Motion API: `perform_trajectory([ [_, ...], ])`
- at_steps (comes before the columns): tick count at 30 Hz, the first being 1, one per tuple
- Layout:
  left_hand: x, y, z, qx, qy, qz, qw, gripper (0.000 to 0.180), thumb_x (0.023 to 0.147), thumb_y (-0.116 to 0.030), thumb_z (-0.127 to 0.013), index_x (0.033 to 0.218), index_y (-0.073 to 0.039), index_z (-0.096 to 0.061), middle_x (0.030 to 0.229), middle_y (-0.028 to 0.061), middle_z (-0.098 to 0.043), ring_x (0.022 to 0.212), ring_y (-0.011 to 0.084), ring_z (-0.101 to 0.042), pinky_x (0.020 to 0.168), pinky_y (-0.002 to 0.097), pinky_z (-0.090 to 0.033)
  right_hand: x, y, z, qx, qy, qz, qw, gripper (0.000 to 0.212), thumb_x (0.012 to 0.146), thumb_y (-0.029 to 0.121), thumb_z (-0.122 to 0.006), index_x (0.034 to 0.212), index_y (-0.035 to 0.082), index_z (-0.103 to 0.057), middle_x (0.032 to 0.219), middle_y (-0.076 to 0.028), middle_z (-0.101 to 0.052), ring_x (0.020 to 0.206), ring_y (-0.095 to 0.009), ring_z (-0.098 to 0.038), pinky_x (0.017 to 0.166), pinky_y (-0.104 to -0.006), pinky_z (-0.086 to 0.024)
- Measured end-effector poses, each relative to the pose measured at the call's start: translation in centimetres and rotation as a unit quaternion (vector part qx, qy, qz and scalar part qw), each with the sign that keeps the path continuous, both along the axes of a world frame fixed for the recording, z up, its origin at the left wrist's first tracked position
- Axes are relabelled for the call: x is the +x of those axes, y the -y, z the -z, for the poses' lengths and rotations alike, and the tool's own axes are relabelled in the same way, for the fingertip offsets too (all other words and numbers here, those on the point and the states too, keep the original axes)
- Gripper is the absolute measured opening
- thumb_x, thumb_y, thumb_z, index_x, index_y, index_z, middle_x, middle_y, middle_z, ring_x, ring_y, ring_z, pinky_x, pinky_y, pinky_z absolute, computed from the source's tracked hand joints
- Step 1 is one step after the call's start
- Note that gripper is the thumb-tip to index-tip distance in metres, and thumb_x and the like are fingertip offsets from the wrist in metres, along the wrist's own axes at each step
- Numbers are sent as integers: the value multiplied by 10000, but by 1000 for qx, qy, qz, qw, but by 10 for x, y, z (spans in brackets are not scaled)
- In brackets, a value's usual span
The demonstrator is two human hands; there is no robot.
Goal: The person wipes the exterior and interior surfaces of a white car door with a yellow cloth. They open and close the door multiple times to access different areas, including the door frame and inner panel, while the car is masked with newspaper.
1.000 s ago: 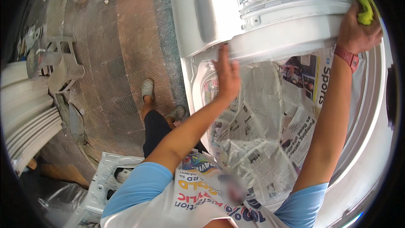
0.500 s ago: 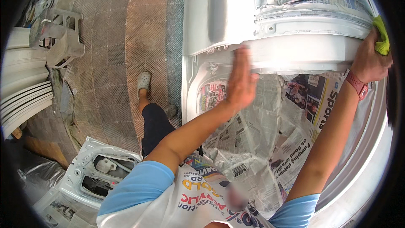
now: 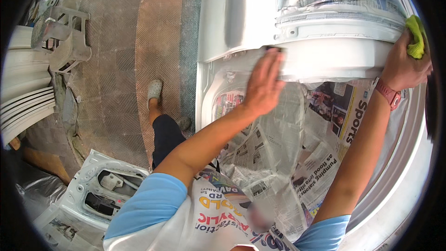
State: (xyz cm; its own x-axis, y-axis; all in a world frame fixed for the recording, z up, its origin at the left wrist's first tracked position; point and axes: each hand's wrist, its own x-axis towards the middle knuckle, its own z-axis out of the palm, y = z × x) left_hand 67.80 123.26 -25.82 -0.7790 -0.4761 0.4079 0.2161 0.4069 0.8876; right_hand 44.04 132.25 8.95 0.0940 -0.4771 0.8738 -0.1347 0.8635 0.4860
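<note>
Panel [image 3: 325,60], the white curved car body part masked with newspaper [image 3: 278,158], lay ahead. Left hand [image 3: 265,83] slid right along its edge since a second ago, fingers flat, pressing a dark block. Right hand [image 3: 404,65] pinched the green cloth [image 3: 416,37] at the far end; rubbing was progressing.

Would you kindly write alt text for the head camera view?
A person's left hand presses a dark sanding block on a white car body panel masked with newspaper, while the right hand holds a yellow-green cloth against its edge.
</note>
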Motion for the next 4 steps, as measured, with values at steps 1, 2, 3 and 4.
perform_trajectory([
  [1,11,12,13,33,96,8,995,669,1182,-418,-298,1729,-38,-231,1705,288,-317,1577,464,-338,1322,576,-257,0,-2,-2,11,-3,-3,1000,502,779,491,-939,1076,100,-834,1059,-143,-824,915,-350,-802,840,-490,-638],
  [2,17,12,19,45,124,-14,991,673,1184,-412,-286,1736,-38,-196,1727,289,-274,1602,466,-287,1332,571,-233,-1,-5,-4,22,-7,-5,1000,516,780,501,-937,1070,88,-832,1057,-144,-824,918,-353,-804,841,-489,-639],
  [3,22,11,24,78,211,11,974,678,1186,-407,-274,1742,-37,-162,1748,289,-231,1627,468,-235,1341,565,-209,-5,-7,-7,14,15,-11,1000,532,780,514,-934,1068,78,-831,1062,-143,-826,933,-356,-805,850,-489,-639],
  [4,24,11,32,67,184,-13,980,678,1186,-407,-274,1742,-37,-162,1748,289,-231,1627,468,-235,1341,565,-209,-7,-11,-3,-10,59,-7,998,504,789,511,-929,1056,95,-832,1059,-128,-829,975,-362,-793,881,-493,-622],
])
